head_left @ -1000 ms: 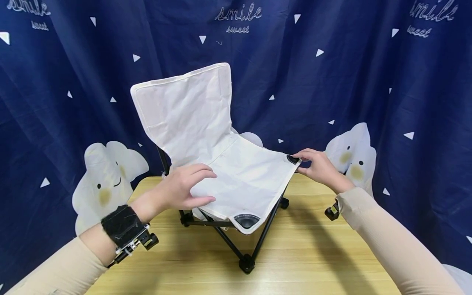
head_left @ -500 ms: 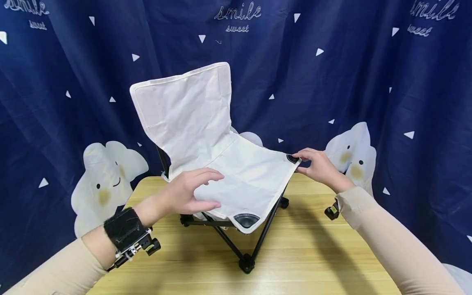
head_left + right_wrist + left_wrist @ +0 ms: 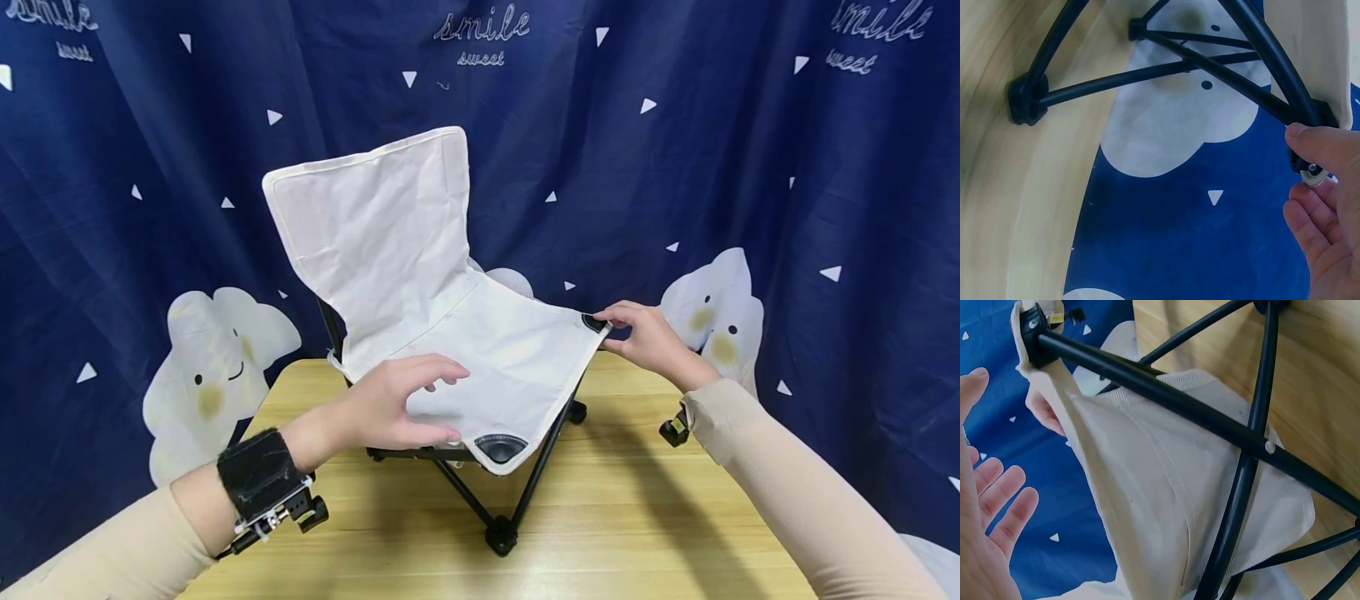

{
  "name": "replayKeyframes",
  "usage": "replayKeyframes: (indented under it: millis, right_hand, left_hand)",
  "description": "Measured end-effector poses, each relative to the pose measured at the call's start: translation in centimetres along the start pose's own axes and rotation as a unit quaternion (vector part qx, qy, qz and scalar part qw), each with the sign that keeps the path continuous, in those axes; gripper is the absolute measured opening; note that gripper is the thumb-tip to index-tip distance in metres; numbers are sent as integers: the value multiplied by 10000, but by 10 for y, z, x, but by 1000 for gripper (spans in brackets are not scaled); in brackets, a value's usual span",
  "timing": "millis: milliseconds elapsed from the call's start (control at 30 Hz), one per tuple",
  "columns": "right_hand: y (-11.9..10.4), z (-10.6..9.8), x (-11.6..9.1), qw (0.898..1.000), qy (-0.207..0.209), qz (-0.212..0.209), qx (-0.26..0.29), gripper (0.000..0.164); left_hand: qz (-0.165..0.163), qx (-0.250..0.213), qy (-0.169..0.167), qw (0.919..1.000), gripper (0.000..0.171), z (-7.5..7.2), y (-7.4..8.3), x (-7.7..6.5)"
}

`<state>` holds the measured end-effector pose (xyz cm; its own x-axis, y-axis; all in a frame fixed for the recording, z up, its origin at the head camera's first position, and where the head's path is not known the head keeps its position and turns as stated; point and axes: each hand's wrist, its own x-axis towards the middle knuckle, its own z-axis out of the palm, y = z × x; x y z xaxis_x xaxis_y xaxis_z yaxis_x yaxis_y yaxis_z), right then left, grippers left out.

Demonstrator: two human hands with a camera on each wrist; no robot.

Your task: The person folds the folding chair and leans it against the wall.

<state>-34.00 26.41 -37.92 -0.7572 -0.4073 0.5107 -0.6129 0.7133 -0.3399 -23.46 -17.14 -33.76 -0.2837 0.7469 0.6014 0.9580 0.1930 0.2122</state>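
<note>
A folding chair [image 3: 510, 333] with white fabric and a black tube frame stands unfolded, its backrest at the far left. My right hand [image 3: 645, 337] pinches the seat's right front corner, fingers on the black corner patch. In the right wrist view, the thumb of that right hand [image 3: 1335, 187] presses against the black corner joint. My left hand [image 3: 397, 404] hovers by the seat's left side with fingers spread, near the other black corner patch [image 3: 501, 449]. From the left wrist view, the left hand [image 3: 991, 512] is apart from the fabric and the crossed black tubes [image 3: 1179, 412].
The chair's feet [image 3: 502, 534] rest on a wooden table [image 3: 600, 517]. Behind it hangs a dark blue curtain [image 3: 570, 150] with white triangles and smiling cloud shapes. Small black cameras are strapped to both wrists.
My left hand has moved to the right, toward the front left corner of the seat. My right hand keeps its pinch on the other corner, and the chair stays in place.
</note>
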Motion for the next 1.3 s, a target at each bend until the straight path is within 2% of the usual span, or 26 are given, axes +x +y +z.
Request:
replayKeyframes:
  millis: [167, 433, 800, 1067, 1300]
  right_hand:
    - [-1, 0, 0, 10000, -30, 12, 38, 41]
    - [-1, 0, -1, 10000, -44, 49, 39, 41]
    - [-2, 0, -1, 10000, -48, 53, 20, 40]
    - [-1, -1, -1, 10000, -12, 22, -2, 40]
    - [3, 2, 0, 9999, 103, -112, 53, 40]
  left_hand:
    - [44, 47, -66, 10000, 63, 4, 7, 2]
    - [-98, 195, -147, 9997, 60, 13, 20, 1]
    - [-27, 469, -46, 9989, 59, 24, 32, 0]
    - [142, 902, 99, 9958, 54, 37, 42, 1]
    - [-116, 1078, 236, 9938, 55, 45, 51, -1]
